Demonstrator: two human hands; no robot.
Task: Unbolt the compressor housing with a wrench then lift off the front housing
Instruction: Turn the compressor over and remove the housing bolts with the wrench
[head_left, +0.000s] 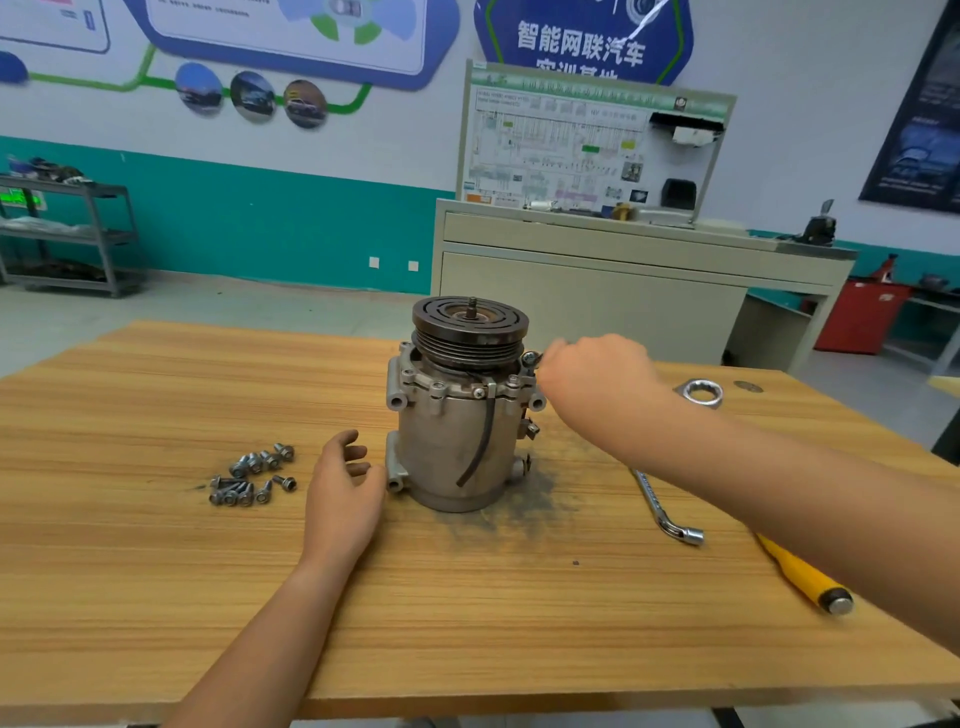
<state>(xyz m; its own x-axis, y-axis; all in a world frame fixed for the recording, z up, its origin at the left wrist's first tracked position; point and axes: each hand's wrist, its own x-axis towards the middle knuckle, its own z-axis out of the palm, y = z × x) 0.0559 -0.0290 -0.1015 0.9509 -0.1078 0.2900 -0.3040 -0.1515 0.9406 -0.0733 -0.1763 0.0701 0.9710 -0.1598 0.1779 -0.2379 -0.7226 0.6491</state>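
A grey compressor (457, 447) stands upright in the middle of the wooden table (156, 597), its dark grooved pulley (470, 330) on top. The front housing flange (441, 387) carries several bolt heads. My right hand (597, 371) reaches to the flange's right side, fingers pinched on a raised bolt (530, 357). My left hand (345, 488) rests on the table against the compressor's lower left lug, fingers loosely curled, holding nothing. An L-shaped socket wrench (665, 512) lies on the table to the right, partly hidden under my right forearm.
Several loose bolts (254, 475) lie in a pile left of my left hand. A large ring socket (701, 393) sits at the far right, a yellow-handled tool (805, 577) near the right edge. Dark grime surrounds the compressor base. A cabinet stands behind the table.
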